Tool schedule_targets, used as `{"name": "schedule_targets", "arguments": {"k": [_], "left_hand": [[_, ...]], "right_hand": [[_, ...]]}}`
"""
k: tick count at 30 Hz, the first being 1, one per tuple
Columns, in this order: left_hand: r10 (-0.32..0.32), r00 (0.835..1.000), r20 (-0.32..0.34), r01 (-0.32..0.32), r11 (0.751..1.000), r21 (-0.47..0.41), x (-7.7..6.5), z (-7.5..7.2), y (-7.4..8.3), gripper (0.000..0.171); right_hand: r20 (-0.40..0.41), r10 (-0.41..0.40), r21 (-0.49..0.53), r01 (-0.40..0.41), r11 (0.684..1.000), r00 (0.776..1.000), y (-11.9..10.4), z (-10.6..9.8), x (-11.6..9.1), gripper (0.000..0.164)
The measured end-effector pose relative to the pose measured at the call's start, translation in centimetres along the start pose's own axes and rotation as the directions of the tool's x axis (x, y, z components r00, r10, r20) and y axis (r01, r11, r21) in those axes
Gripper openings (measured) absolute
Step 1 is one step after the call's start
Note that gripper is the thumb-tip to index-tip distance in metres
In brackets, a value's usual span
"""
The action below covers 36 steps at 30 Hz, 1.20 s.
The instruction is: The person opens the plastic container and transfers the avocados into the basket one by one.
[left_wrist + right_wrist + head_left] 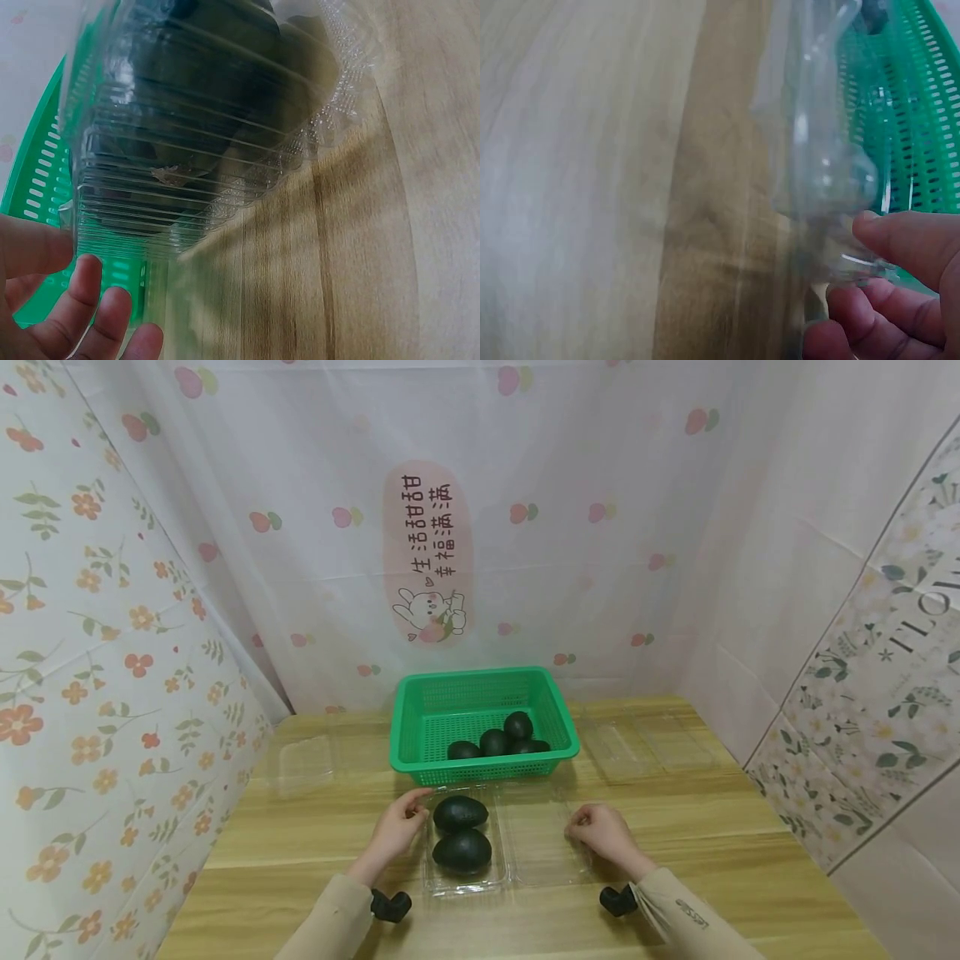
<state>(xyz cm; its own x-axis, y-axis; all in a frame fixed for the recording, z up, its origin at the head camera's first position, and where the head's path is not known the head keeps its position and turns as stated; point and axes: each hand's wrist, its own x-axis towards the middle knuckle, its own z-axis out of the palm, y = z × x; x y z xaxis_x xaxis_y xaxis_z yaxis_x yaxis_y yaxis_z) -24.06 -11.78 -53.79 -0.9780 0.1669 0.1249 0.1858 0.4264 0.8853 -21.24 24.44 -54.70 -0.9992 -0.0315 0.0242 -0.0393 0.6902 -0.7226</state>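
Observation:
Two dark green avocados, the far one and the near one, lie in one half of a clear plastic clamshell box whose lid is folded out flat to the right. At the left rim, my left hand pinches the box by its far corner. In the left wrist view, thumb and index finger meet at the rim under the ribbed wall. My right hand pinches the lid's right edge, its thumb on one side and fingers on the other.
A green slotted basket with several avocados stands just behind the box. More clear plastic boxes lie on the wooden table, one at the left and others at the back right. Patterned curtains enclose the table.

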Motion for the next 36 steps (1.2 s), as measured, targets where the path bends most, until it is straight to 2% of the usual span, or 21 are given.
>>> {"name": "schedule_targets", "arguments": {"k": [8, 15, 18, 23, 29, 36], "left_hand": [[0.007, 1.0, -0.005, -0.007, 1.0, -0.003, 0.12, 0.07, -0.23, 0.032], [0.003, 1.0, -0.009, -0.003, 1.0, 0.003, 0.27, 0.08, -0.3, 0.033], [0.001, 1.0, -0.008, -0.001, 1.0, 0.0, 0.32, 0.0, -0.19, 0.035], [-0.001, 1.0, -0.022, 0.001, 1.0, 0.002, 0.34, -0.11, 0.03, 0.049], [-0.082, 0.997, -0.005, 0.081, 0.994, -0.078, 0.08, -0.09, -0.03, 0.056], [-0.114, 0.993, -0.012, 0.112, 0.988, -0.105, -0.33, -0.12, -0.26, 0.054]], "right_hand": [[-0.014, 0.014, -0.158, -0.016, 0.987, 1.0, -0.03, 0.09, 0.24, 0.017], [0.014, 0.027, -0.255, -0.022, 0.967, 1.0, -0.47, -0.05, 0.38, 0.021], [0.02, 0.024, -0.261, -0.018, 0.965, 1.0, -0.65, -0.12, 0.51, 0.021], [0.03, 0.036, -0.249, -0.027, 0.968, 0.999, -0.51, -0.02, 0.87, 0.021], [0.038, 0.042, -0.226, -0.033, 0.973, 0.998, -0.33, 0.04, 0.89, 0.021], [0.046, 0.025, -0.167, -0.017, 0.986, 0.999, -0.58, -0.68, 0.95, 0.018]]}}
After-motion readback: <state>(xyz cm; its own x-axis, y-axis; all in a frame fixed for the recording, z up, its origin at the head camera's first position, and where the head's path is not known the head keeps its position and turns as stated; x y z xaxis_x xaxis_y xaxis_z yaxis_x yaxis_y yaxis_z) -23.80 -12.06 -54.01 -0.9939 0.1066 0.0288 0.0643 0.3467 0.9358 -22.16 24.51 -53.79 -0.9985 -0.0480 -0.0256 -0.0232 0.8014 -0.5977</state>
